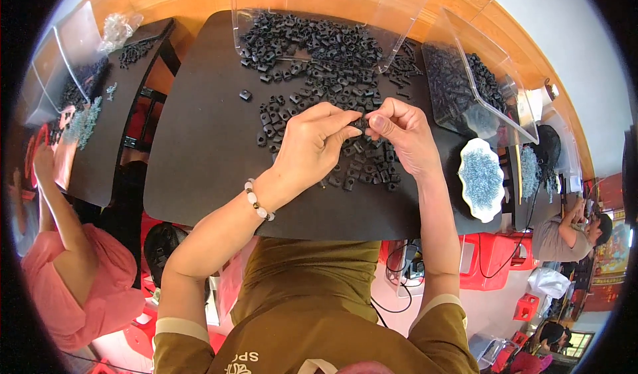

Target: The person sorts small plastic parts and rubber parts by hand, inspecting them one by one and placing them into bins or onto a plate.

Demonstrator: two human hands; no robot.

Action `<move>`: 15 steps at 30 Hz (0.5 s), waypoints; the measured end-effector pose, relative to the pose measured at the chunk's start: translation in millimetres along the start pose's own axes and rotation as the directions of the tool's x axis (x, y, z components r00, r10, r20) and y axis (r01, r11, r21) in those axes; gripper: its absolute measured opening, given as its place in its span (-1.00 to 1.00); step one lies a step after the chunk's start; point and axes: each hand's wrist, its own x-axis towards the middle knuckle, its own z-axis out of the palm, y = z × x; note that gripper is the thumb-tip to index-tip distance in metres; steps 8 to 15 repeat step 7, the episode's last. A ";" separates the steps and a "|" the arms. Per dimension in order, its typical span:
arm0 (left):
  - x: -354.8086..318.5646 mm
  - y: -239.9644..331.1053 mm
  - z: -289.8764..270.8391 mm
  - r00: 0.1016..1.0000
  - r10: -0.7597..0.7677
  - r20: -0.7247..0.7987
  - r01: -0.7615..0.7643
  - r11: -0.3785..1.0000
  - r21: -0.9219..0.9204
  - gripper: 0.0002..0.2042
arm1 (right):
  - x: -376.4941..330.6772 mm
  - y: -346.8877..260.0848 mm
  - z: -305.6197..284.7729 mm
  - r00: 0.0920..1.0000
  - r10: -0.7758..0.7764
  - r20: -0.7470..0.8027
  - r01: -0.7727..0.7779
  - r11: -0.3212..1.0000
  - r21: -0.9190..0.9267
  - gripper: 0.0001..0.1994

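Over the middle of the dark table (199, 128), my left hand (309, 141) pinches a small black plastic part (360, 123) between thumb and fingertips. My right hand (405, 131) meets it from the other side, thumb and forefinger pressed together at the part; whatever sits in that pinch is too small to make out. Beneath and around both hands lies a loose spread of similar black parts (369, 169), which runs back to a larger heap (306, 38) at the open side of a clear plastic bin (236, 15). One black part (246, 95) lies apart on the left.
A white scalloped dish (488, 216) of small bluish pieces stands right of my right forearm. Behind it is a clear bin (472, 75) of black parts. Small black pieces (404, 68) lie near the back. People sit at tables on the left (80, 274) and right (561, 241).
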 end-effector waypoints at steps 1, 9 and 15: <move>-0.1 0.0 0.1 1.000 0.000 0.000 0.000 1.000 -0.001 -0.77 | 0.2 1.1 -0.1 1.000 -0.001 0.004 0.001 1.000 -0.004 -0.80; -3.0 -3.9 2.7 0.999 0.051 -0.004 -0.051 0.998 0.047 -0.77 | -0.1 3.6 -2.1 1.000 0.021 0.007 -0.021 0.998 -0.056 -0.82; -3.0 -3.9 2.7 0.999 0.051 -0.004 -0.051 0.998 0.047 -0.77 | -0.1 3.6 -2.1 1.000 0.021 0.007 -0.021 0.998 -0.056 -0.82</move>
